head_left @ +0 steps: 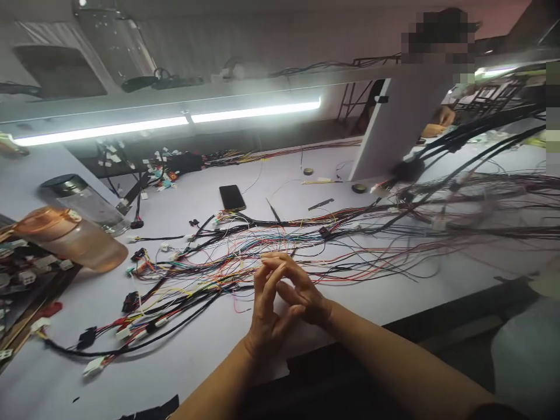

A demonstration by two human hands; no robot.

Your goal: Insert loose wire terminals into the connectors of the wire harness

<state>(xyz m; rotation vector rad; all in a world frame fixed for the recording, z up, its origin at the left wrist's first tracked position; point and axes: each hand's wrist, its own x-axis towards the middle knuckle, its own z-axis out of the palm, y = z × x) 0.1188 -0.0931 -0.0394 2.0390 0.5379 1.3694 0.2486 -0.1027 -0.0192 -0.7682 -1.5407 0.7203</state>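
My left hand (268, 312) and my right hand (304, 291) meet over the front part of the white table. Their fingers are stretched and slightly bent, with the fingertips touching or crossing, and I see nothing held between them. Just beyond my fingers spreads a wiring harness (262, 242) of many thin coloured wires. Its left branches end in black and white connectors, among them a white connector (94, 366) near the front and a black connector (87, 337). A black sleeved cable (131, 352) curves along the left side toward my hands.
At the left lie an orange bottle (87, 242) and a clear bottle (94, 204). Behind the harness are a phone (232, 197), tweezers (273, 210) and tape rolls (359, 188). A lamp tube (258, 111) hangs above. Another person's hands (438, 123) work behind a partition (385, 134).
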